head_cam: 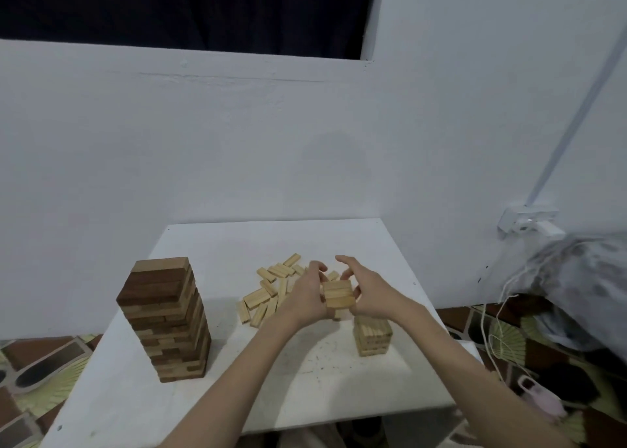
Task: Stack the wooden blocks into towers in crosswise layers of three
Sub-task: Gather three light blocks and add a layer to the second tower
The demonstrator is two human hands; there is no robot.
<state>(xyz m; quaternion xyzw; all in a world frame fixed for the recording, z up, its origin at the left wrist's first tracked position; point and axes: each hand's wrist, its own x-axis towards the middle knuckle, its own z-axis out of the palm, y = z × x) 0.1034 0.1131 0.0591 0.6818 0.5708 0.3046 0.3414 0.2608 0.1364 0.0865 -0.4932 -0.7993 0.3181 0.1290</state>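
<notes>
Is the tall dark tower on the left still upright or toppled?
Upright: the tall dark tower stands on the table, layers stacked.

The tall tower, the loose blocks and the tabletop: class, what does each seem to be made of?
Tall tower: wood, mixed dark brown and tan blocks, matte, perhaps stained. Loose blocks: pale unfinished-looking wood, faint lengthwise grain. Tabletop: smooth white board, scuffed with dark marks; painted wood or laminate, cannot tell.
</notes>
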